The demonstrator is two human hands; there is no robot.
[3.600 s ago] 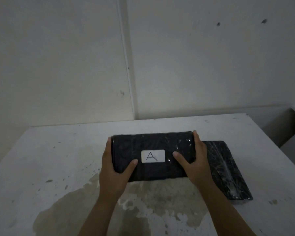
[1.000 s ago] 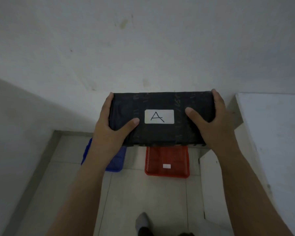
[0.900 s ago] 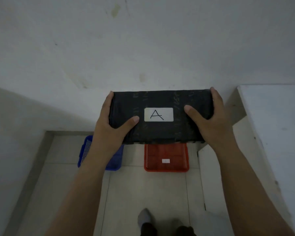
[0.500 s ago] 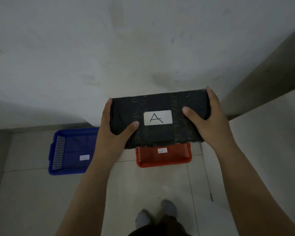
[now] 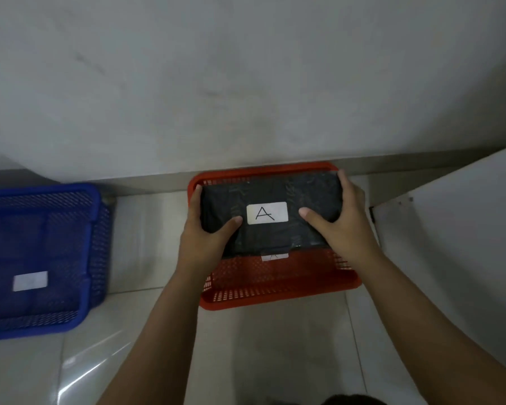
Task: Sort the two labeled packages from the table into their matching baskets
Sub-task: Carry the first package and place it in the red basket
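A black wrapped package (image 5: 275,188) with a white label marked A is held flat between both my hands, low inside the red basket (image 5: 278,290) on the floor. My left hand (image 5: 208,232) grips its left end, thumb on top. My right hand (image 5: 342,220) grips its right end the same way. A white label on the red basket's floor peeks out under the package's near edge. The blue basket (image 5: 41,320) stands to the left with a white label inside; its letter is unreadable. The second package is out of view.
Both baskets stand on pale floor tiles against a white wall (image 5: 246,83). A white panel, the side of the table (image 5: 450,229), rises at the right next to the red basket. A gap of tile separates the two baskets.
I have turned from the table and bent down toward the floor. The package has dropped from above the red basket into it, and the baskets now look much closer.
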